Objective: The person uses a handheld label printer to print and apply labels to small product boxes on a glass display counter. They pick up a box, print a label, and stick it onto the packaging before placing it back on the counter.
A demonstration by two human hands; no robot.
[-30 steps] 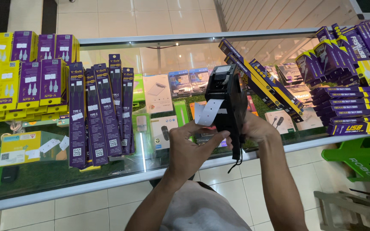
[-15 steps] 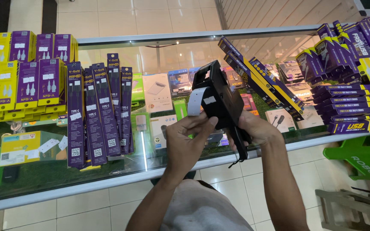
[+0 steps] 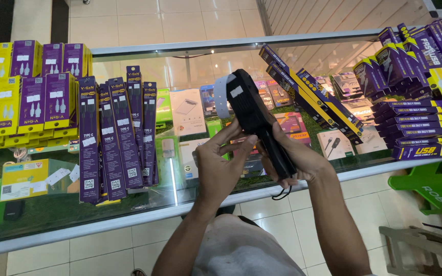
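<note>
I hold a black hand-held label gun (image 3: 254,115) up over a glass display counter (image 3: 180,199). My right hand (image 3: 295,161) grips its handle from below. My left hand (image 3: 221,158) rests on the gun's left side, fingertips pressed against the body. A strip of white label tape (image 3: 222,94) curls out of the gun's top end. A thin black wrist cord (image 3: 281,193) hangs under my right hand.
Slim purple cable boxes (image 3: 113,135) stand on the glass to the left, next to yellow and purple charger boxes (image 3: 24,84). Purple and yellow boxes (image 3: 415,112) are stacked at the right. A green plastic stool (image 3: 431,186) stands on the tiled floor at the right.
The label gun has tilted so its top end leans left and away. My left hand moved from the paper strip to the side of the gun's body. My right hand keeps its grip.
</note>
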